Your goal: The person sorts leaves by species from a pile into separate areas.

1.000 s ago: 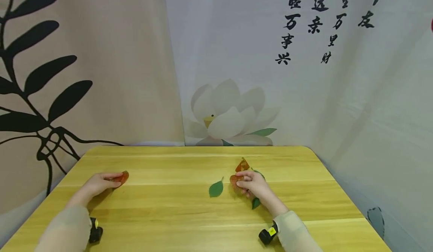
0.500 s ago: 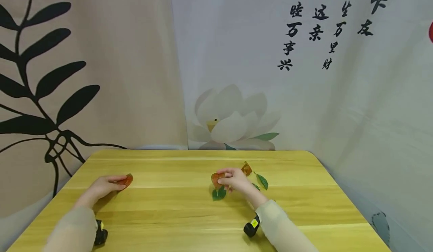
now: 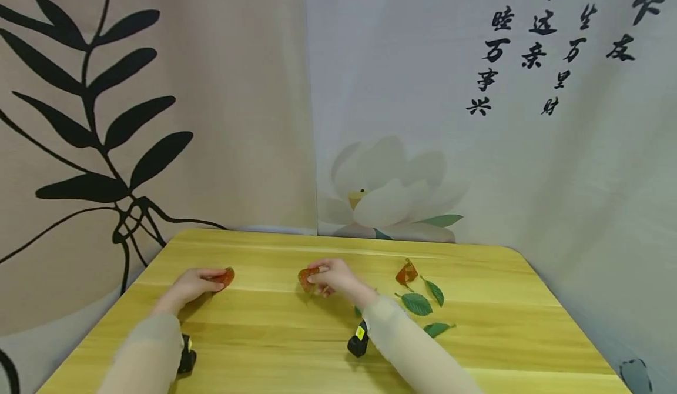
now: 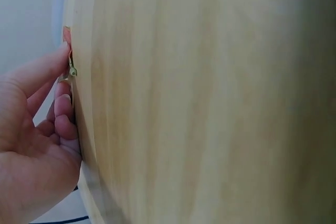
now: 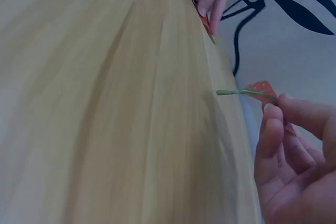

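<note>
At the left of the table my left hand (image 3: 191, 285) pinches a red leaf (image 3: 227, 277) between thumb and fingers, low over the wood. In the left wrist view only a thin red edge and its short stem show past the fingertips. My right hand (image 3: 334, 277) holds a second reddish leaf (image 3: 307, 279) by pinching it, left of the table's middle. Its green stem (image 5: 231, 92) sticks out from the fingertips in the right wrist view, and the leaf is seen partly edge-on. A gap of bare wood lies between the two hands.
To the right lie a curled orange-red leaf (image 3: 406, 273) and several green leaves, among them one (image 3: 416, 304) in the middle of the group. My right forearm partly covers others. Behind the wooden table (image 3: 275, 341) hangs a printed curtain (image 3: 254, 106).
My right hand has carried its red leaf leftward, away from the green leaves and toward my left hand. The left hand keeps its leaf in about the same place. The head view has shifted somewhat.
</note>
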The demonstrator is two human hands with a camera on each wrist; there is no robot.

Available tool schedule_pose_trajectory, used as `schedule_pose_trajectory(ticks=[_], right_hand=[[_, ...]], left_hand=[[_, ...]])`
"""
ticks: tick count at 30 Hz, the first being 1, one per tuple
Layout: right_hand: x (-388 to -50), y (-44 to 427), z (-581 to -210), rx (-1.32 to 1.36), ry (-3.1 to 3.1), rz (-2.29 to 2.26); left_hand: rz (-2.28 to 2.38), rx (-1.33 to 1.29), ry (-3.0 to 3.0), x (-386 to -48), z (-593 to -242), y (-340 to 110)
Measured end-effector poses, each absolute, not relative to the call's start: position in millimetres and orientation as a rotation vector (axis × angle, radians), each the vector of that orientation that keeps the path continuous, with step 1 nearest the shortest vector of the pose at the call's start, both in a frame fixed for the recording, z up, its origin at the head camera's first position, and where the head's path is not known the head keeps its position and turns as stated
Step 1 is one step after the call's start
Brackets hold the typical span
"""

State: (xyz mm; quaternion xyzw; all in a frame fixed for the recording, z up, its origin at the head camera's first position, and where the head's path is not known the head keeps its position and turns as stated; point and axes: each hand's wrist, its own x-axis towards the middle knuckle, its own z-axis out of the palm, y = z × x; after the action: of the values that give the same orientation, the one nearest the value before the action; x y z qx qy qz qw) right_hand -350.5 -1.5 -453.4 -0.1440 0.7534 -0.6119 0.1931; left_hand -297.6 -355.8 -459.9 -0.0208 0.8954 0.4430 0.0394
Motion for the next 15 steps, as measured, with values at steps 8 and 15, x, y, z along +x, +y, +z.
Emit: schedule_pose_trajectory(ticks=[8, 15], right_hand=[[-357.8, -62.5, -456.4, -0.402, 2.019, -1.757], [-353.7, -107.1, -456.7, -0.420, 2.028, -1.725]], left_hand=[[1.382, -0.102, 2.758, -295.1, -454.5, -348.6], [1.429, -0.155, 2.734, -289.9, -454.5, -349.5]])
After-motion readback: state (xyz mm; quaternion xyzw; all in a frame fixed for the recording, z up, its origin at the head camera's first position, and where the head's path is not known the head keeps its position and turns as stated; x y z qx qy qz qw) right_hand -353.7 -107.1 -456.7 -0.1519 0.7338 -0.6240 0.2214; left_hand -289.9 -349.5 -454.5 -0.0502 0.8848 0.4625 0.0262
